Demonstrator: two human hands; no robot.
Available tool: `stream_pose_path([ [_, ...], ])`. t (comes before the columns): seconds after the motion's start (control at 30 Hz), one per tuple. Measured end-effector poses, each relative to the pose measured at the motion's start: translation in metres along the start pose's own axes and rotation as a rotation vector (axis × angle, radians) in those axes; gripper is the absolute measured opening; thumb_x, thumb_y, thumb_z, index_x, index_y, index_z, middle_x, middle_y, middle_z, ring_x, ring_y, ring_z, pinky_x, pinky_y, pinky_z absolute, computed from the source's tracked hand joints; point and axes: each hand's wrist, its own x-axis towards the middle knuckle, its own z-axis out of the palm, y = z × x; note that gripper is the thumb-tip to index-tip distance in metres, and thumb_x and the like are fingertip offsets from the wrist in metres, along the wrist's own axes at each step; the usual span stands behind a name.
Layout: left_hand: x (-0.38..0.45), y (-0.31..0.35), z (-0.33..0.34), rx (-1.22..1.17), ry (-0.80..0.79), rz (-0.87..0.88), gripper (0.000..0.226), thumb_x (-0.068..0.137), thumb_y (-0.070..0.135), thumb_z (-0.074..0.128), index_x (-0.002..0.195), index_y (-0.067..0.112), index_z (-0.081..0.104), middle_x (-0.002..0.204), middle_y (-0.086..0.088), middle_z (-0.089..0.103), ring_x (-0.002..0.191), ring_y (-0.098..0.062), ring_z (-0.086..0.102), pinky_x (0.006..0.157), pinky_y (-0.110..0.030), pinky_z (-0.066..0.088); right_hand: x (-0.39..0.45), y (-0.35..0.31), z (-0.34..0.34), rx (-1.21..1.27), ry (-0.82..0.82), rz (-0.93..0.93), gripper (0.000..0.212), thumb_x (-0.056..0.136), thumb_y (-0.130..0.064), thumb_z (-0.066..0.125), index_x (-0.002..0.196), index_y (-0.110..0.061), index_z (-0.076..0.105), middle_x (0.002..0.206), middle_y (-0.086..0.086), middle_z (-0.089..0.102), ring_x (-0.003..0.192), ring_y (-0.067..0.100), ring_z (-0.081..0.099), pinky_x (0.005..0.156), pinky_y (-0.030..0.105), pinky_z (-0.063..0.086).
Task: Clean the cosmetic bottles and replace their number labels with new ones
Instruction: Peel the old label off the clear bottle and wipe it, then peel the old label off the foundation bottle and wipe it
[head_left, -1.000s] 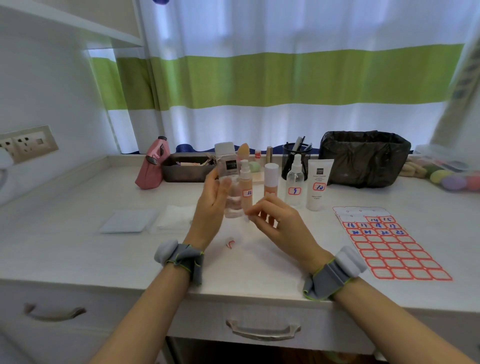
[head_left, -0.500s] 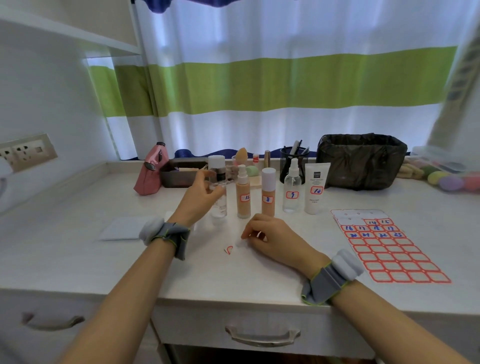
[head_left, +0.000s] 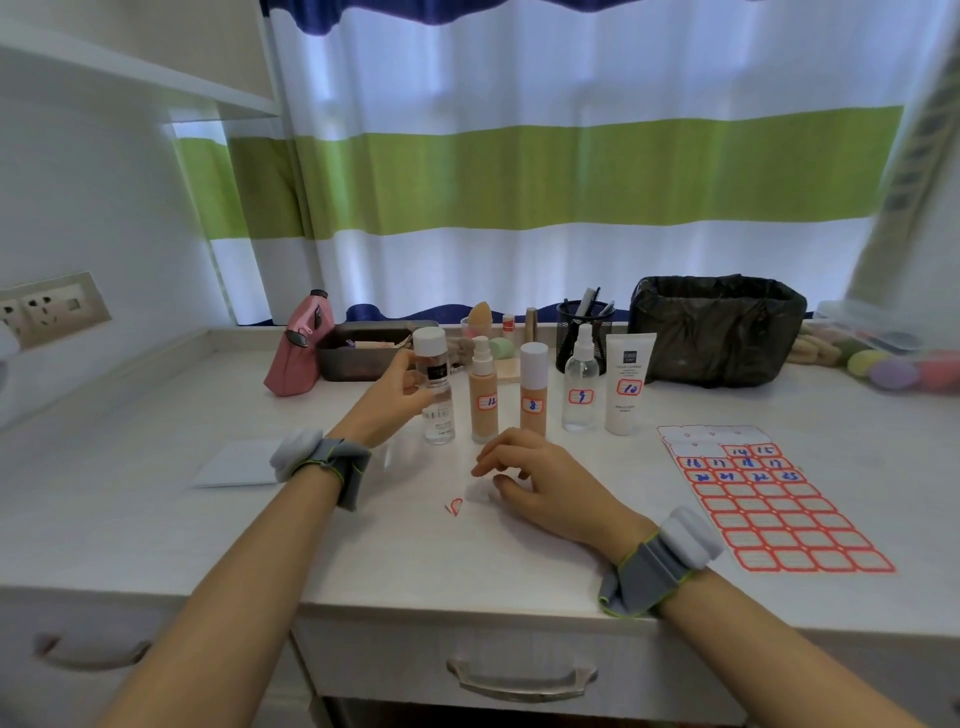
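Clear, white-capped plastic toner bottle (head_left: 436, 387) standing on the pale desk top (head_left: 156, 519), leftmost in a row with two beige foundation bottles, numbered 12 (head_left: 483, 395) and 8 (head_left: 533, 392), a clear spray bottle (head_left: 581, 389) and a white tube (head_left: 627, 387). Left hand (head_left: 397, 400) curled round its left side, fingers on the body below the cap. No number label visible on it. Probably light and rigid, smooth and a bit slippery; best taken round the middle of the body rather than by the cap, and easily tipped into its neighbour. Right hand (head_left: 540, 480) resting on the desk, fingers bent over a small white scrap (head_left: 480, 491), whether pinching it cannot be told; a peeled red-edged label (head_left: 454, 505) lying just beside. Red-bordered sticker sheet (head_left: 769, 499) well to the right. A second ago held raised before the row, now set down; right hand lowered from mid-air to the surface.
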Motion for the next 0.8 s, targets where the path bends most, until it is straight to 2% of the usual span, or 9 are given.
stream_pose_path([
  [0.13, -0.002, -0.006, -0.003, 0.04, 0.058, 0.029, 0.062, 0.087, 0.002, 0.051, 0.141, 0.02, 0.026, 0.139, -0.006, 0.044, 0.122, -0.019, 0.046, 0.105, -0.043, 0.039, -0.001, -0.001, -0.001, 0.003, 0.036, -0.019, 0.024, 0.091, -0.01, 0.053, 0.109, -0.019, 0.066, 0.114, -0.01, 0.056, 0.102, 0.003, 0.05, 0.085, 0.009, 0.035],
  [0.27, -0.012, 0.003, -0.001, 0.048, 0.465, 0.233, 0.048, 0.085, 0.001, 0.05, 0.129, 0.019, 0.042, 0.128, -0.003, 0.049, 0.114, -0.017, 0.048, 0.099, -0.04, 0.043, 0.0, 0.0, -0.001, 0.01, 0.072, -0.023, 0.025, 0.091, -0.008, 0.053, 0.109, -0.019, 0.066, 0.113, -0.006, 0.056, 0.102, 0.005, 0.049, 0.085, 0.011, 0.036],
  [0.37, -0.018, 0.017, 0.008, 0.273, 0.609, 0.45, 0.038, 0.084, 0.013, 0.051, 0.122, 0.017, 0.049, 0.119, 0.0, 0.051, 0.111, -0.018, 0.046, 0.097, -0.038, 0.038, 0.001, 0.001, 0.0, 0.011, 0.093, -0.029, 0.026, 0.091, -0.008, 0.053, 0.11, -0.019, 0.066, 0.112, -0.005, 0.056, 0.101, 0.004, 0.048, 0.086, 0.012, 0.036],
  [0.47, -0.018, 0.031, 0.022, 0.534, 0.564, 0.555, 0.041, 0.086, 0.026, 0.049, 0.126, 0.019, 0.048, 0.126, -0.002, 0.052, 0.12, -0.019, 0.042, 0.1, -0.037, 0.026, 0.001, 0.001, 0.0, 0.014, 0.112, -0.029, 0.026, 0.091, -0.007, 0.053, 0.11, -0.019, 0.065, 0.111, -0.005, 0.056, 0.101, 0.005, 0.049, 0.086, 0.013, 0.036],
  [0.6, -0.008, 0.035, 0.036, 0.748, 0.481, 0.504, 0.048, 0.093, 0.035, 0.048, 0.139, 0.027, 0.038, 0.142, 0.003, 0.043, 0.14, -0.019, 0.024, 0.111, -0.044, 0.012, 0.0, 0.0, -0.001, 0.01, 0.121, -0.03, 0.026, 0.091, -0.007, 0.052, 0.11, -0.018, 0.066, 0.112, -0.005, 0.056, 0.099, 0.004, 0.048, 0.085, 0.011, 0.035],
  [0.7, -0.003, 0.039, 0.043, 0.835, 0.44, 0.426, 0.053, 0.096, 0.038, 0.044, 0.145, 0.029, 0.027, 0.147, 0.005, 0.037, 0.144, -0.017, 0.012, 0.113, -0.048, 0.002, 0.0, 0.0, 0.0, 0.012, 0.13, -0.035, 0.026, 0.09, -0.007, 0.052, 0.109, -0.018, 0.066, 0.111, -0.005, 0.056, 0.1, 0.005, 0.049, 0.084, 0.01, 0.035],
  [0.8, 0.0, 0.044, 0.047, 0.899, 0.431, 0.348, 0.055, 0.097, 0.043, 0.039, 0.147, 0.031, 0.021, 0.149, 0.006, 0.035, 0.144, -0.016, 0.01, 0.113, -0.053, -0.004, -0.001, 0.001, 0.0, 0.022, 0.142, -0.042, 0.026, 0.09, -0.006, 0.052, 0.108, -0.017, 0.067, 0.11, -0.004, 0.057, 0.098, 0.005, 0.049, 0.084, 0.011, 0.035],
])
